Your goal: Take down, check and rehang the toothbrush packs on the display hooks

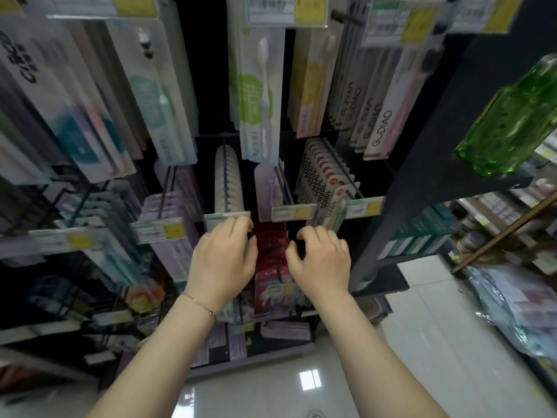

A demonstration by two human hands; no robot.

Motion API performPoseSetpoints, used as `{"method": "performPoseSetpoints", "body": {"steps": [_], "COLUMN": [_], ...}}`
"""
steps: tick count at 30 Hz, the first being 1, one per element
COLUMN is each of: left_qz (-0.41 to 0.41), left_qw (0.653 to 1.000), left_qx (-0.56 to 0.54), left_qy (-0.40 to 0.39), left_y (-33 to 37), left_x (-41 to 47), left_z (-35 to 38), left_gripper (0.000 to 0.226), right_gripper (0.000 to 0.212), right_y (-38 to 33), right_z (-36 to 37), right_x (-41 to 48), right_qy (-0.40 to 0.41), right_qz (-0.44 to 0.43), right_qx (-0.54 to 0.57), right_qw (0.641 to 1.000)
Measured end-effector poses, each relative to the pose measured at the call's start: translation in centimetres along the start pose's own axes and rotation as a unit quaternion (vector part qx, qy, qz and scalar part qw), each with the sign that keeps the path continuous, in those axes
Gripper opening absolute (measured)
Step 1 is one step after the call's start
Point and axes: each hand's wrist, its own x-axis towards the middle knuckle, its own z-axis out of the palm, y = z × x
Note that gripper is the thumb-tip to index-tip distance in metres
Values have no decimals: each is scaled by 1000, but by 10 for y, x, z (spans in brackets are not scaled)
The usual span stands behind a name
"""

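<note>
Red toothbrush packs (pixel 271 245) hang low between both hands. Left hand (pixel 223 257) curls its fingers at a price label (pixel 227 218); whether it grips is unclear. Right hand (pixel 319 257) is loosely curled, holding nothing. Lifting the label first, then sliding packs straight off, should avoid snagging.

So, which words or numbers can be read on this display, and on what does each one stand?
"GUDIAO": on the white packs, upper right.
"10000": on the packs with red dots, middle row.
Black lettering on the upper-left pack: blurred, unreadable.
The price tags on the hook ends: too blurred.
</note>
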Motion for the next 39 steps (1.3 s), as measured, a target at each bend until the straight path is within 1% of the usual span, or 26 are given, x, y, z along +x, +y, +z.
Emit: {"method": "performPoseSetpoints", "body": {"steps": [4, 7, 13, 16, 21, 23, 25, 27, 29, 30, 31, 32, 33, 36, 38, 39], "left_qz": [-3, -4, -14, -24, -74, -99, -137, -192, -256, -277, -275, -262, -266, -324, -356, -369], "left_qw": [999, 997, 989, 986, 978, 974, 970, 960, 946, 939, 941, 946, 944, 929, 918, 913], "left_qx": [-15, -23, -47, -41, -35, -40, -44, -61, -91, -115, -127, -126, -129, -154, -169, -167], "left_qy": [-35, -76, -137, -161, -190, -200, -199, -193, -178, -166, -149, -144, -145, -93, -43, -42], "left_y": [-1, 1, 9, 7, 0, -2, -6, -7, -10, -13, -15, -19, -23, -33, -38, -38], "left_x": [-10, -16, -25, -21, -3, 8, 20, 35, 50, 55, 59, 63, 68, 90, 103, 109], "left_z": [9, 21, 52, 73, 105, 119, 137, 148, 158, 164, 171, 179, 186, 203, 209, 209], "left_gripper": [17, 17, 18, 20, 25, 32, 40, 35, 37, 41, 43, 43, 43, 49, 44, 42], "right_gripper": [18, 19, 18, 18, 22, 25, 26, 30, 38, 41, 42, 42, 43, 45, 42, 39], "right_y": [-6, -6, 8, 19, 42, 52, 57, 59, 63, 64, 66, 66, 66, 63, 61, 61], "right_z": [11, 20, 41, 55, 82, 93, 103, 112, 119, 123, 127, 132, 141, 170, 186, 193], "right_x": [-9, -13, -13, -6, 18, 30, 44, 61, 76, 82, 88, 92, 96, 110, 118, 120], "right_qy": [-25, -43, -86, -133, -213, -236, -270, -297, -314, -312, -307, -299, -286, -242, -229, -223], "right_qz": [11, 7, 11, 17, 8, 4, 33, 66, 68, 58, 46, 38, 39, 72, 88, 96], "right_qx": [-12, -26, -39, -42, -32, -8, 34, 75, 111, 134, 164, 199, 232, 273, 285, 299], "right_qw": [1000, 999, 995, 990, 977, 972, 962, 949, 940, 939, 936, 933, 929, 928, 927, 923]}}
